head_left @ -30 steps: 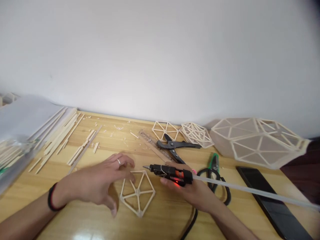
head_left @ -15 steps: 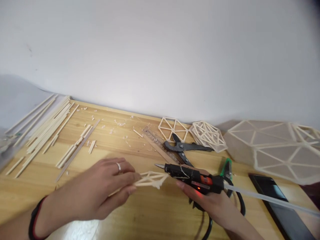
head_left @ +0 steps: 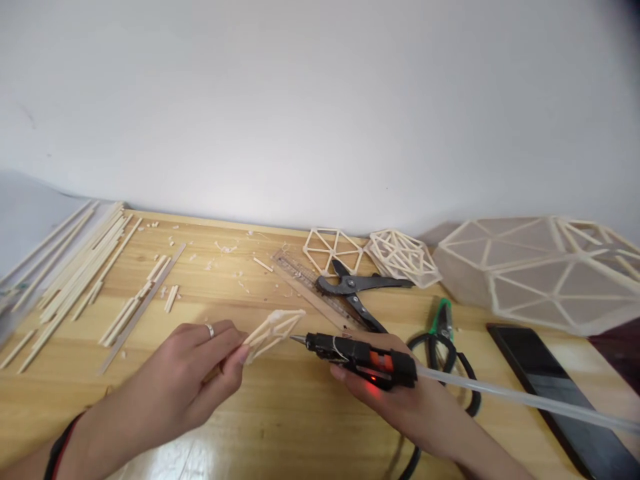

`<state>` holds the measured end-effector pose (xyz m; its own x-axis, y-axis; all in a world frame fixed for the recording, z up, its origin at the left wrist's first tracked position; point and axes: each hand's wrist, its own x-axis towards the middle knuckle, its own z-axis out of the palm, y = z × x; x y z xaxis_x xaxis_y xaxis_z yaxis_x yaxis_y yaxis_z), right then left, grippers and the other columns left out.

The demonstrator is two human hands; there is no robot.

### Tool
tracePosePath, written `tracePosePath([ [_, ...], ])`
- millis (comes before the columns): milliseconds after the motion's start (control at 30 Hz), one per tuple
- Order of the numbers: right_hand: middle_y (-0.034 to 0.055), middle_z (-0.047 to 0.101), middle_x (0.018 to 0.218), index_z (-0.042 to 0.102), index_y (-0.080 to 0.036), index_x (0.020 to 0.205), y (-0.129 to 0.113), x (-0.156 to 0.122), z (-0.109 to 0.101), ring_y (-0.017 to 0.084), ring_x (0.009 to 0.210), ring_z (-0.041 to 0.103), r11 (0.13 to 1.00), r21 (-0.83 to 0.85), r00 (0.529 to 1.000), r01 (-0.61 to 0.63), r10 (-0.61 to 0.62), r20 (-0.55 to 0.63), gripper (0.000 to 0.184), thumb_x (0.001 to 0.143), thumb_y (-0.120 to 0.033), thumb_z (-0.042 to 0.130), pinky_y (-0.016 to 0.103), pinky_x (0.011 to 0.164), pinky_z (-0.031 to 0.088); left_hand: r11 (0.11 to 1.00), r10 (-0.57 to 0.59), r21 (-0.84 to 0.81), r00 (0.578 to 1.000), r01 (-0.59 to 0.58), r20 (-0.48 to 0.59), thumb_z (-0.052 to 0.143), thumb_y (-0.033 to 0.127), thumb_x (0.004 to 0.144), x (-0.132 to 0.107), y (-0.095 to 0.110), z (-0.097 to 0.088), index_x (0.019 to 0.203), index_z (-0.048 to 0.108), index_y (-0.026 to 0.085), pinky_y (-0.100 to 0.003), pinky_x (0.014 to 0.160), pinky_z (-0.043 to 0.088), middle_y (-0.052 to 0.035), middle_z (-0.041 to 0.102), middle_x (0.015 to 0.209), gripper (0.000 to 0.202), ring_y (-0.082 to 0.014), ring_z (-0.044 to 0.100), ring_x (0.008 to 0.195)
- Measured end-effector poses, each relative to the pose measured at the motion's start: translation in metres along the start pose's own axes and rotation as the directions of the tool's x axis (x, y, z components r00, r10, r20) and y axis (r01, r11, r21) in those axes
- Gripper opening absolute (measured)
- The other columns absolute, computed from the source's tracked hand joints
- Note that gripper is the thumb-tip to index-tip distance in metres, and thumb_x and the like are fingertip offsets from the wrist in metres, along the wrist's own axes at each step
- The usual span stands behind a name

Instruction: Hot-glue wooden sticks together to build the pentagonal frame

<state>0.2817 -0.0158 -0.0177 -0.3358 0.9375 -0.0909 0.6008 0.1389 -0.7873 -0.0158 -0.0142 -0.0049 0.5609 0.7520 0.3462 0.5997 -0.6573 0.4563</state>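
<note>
From the head view, the left hand (head_left: pixel 185 373) comes in from about seven o'clock, its grip closed on the near end of a small stick frame (head_left: pixel 273 331), a flat lattice of thin pale sticks held tilted just above the worktop (head_left: pixel 300 427), near the middle of the scene. A ring shows on one finger and a dark band sits on the wrist. The right hand (head_left: pixel 400 400) reaches in from about five o'clock, its grip wrapped around a black glue gun (head_left: pixel 363 357) with a red light glowing on its side; the metal nozzle points toward nine o'clock and ends just beside the frame's right edge, and whether it touches cannot be told. A clear glue stick (head_left: pixel 525 400) trails from the back of the gun toward three o'clock. At one o'clock from the gun lie black pliers (head_left: pixel 355 287) across a ruler (head_left: pixel 313 290), with two finished lattice pieces, a flat frame (head_left: pixel 333 250) and a stacked frame (head_left: pixel 403 257), just beyond them against the wall. At two o'clock from the right hand sit green-handled scissors (head_left: pixel 443 327), and farther on a large faceted shade (head_left: pixel 540 273). A dark phone (head_left: pixel 545 387) lies at three o'clock. Toward ten o'clock, well apart from the hands, long loose sticks (head_left: pixel 80 267) and short offcuts are scattered.
</note>
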Motion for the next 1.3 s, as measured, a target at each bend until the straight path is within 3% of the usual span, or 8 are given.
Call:
tracePosePath([
  [67,0.0004,0.060,0.069,0.058,-0.025,0.072,-0.004,0.002,0.003,0.021,0.065,0.058,1.000,-0.026,0.999,-0.014,0.013,-0.051,0.027,0.090,-0.044,0.065,0.031,0.059,0.047,1.000,0.013,0.018,1.000,-0.013,-0.009,0.039,0.019,0.107,-0.001,0.002,0.001,0.083,0.051,0.021,-0.024,0.052,0.038,0.0043,0.053,0.065,0.026,-0.0110,0.050,0.051],
  [100,-0.0014,0.055,0.064,0.053,-0.025,0.068,-0.006,0.003,0.004,0.019,0.061,0.054,0.999,-0.040,1.000,-0.010,0.011,0.016,0.031,0.091,-0.042,0.063,0.031,0.058,0.045,1.000,0.016,0.024,1.000,-0.016,-0.011,0.040,0.019,0.106,-0.001,0.002,0.001,0.083,0.051,0.021,-0.024,0.052,0.038,0.0043,0.053,0.065,0.026,-0.0109,0.050,0.051],
  [200,-0.0032,0.050,0.062,0.047,-0.024,0.066,-0.008,0.004,0.006,0.017,0.059,0.050,0.999,-0.039,0.998,0.002,0.000,0.055,0.034,0.093,-0.038,0.061,0.029,0.057,0.040,0.999,0.021,0.040,1.000,-0.021,-0.022,0.040,0.018,0.105,0.000,0.003,0.002,0.081,0.050,0.021,-0.024,0.051,0.038,0.0046,0.052,0.064,0.026,-0.0104,0.049,0.050],
  [667,-0.0040,0.052,0.063,0.039,-0.025,0.067,-0.004,0.003,0.014,0.015,0.059,0.052,0.997,-0.050,0.997,0.062,-0.059,0.050,0.025,0.083,-0.018,0.056,0.027,0.056,0.034,0.997,0.052,0.058,0.998,-0.050,-0.042,0.042,0.013,0.102,-0.001,0.004,0.003,0.078,0.048,0.020,-0.024,0.051,0.037,0.0047,0.050,0.063,0.026,-0.0097,0.046,0.050],
  [867,-0.0045,0.051,0.063,0.039,-0.025,0.068,-0.003,0.001,0.013,0.015,0.060,0.053,0.997,-0.048,0.996,0.061,-0.058,0.069,0.023,0.080,-0.016,0.057,0.027,0.056,0.034,0.997,0.030,0.068,0.999,-0.027,-0.042,0.042,0.013,0.102,0.000,0.005,0.003,0.076,0.050,0.020,-0.024,0.050,0.039,0.0041,0.052,0.062,0.028,-0.0097,0.048,0.049],
  [1100,-0.0008,0.055,0.074,0.043,-0.024,0.074,-0.009,0.002,0.013,0.016,0.067,0.052,0.973,-0.025,0.972,0.229,-0.227,0.062,0.020,0.085,-0.015,0.058,0.028,0.058,0.035,0.999,0.006,0.032,0.998,-0.005,-0.059,0.043,0.015,0.103,0.000,0.006,0.004,0.079,0.051,0.020,-0.024,0.050,0.038,0.0042,0.053,0.062,0.026,-0.0100,0.048,0.050],
  [1300,-0.0012,0.053,0.073,0.043,-0.024,0.075,-0.003,-0.001,0.018,0.016,0.065,0.051,0.969,-0.060,0.970,0.238,-0.234,0.063,0.022,0.085,-0.014,0.059,0.028,0.057,0.034,1.000,0.009,0.023,0.998,-0.008,-0.056,0.042,0.015,0.104,0.000,0.007,0.004,0.081,0.050,0.020,-0.024,0.051,0.038,0.0045,0.052,0.062,0.025,-0.0099,0.047,0.050],
])
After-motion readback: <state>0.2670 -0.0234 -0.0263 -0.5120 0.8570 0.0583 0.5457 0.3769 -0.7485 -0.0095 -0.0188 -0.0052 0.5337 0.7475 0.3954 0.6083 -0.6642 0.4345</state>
